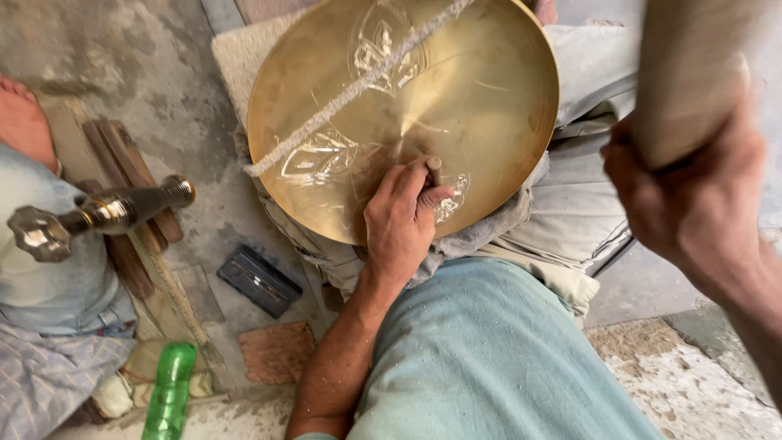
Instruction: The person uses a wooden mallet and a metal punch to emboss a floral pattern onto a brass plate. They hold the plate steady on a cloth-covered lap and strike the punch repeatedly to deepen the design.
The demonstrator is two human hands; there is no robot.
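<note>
A round brass plate (489, 90) with engraved leaf-like figures rests tilted on cloth over my lap. My left hand (403, 216) sits on the plate's lower part, shut on a short metal chisel (434, 169) whose tip touches the brass. A white twisted cord (358, 85) runs diagonally across the plate. My right hand (692, 195) is raised at the right, close to the camera and blurred, shut on a thick wooden mallet (692, 73).
At the left, another person's foot (24, 122) and a dark metal object with a brass band (98, 216) lie over wooden sticks (130, 179). A dark flat box (259, 281), a green plastic bottle (171, 391) and a brick-red pad (277, 352) lie on the concrete floor.
</note>
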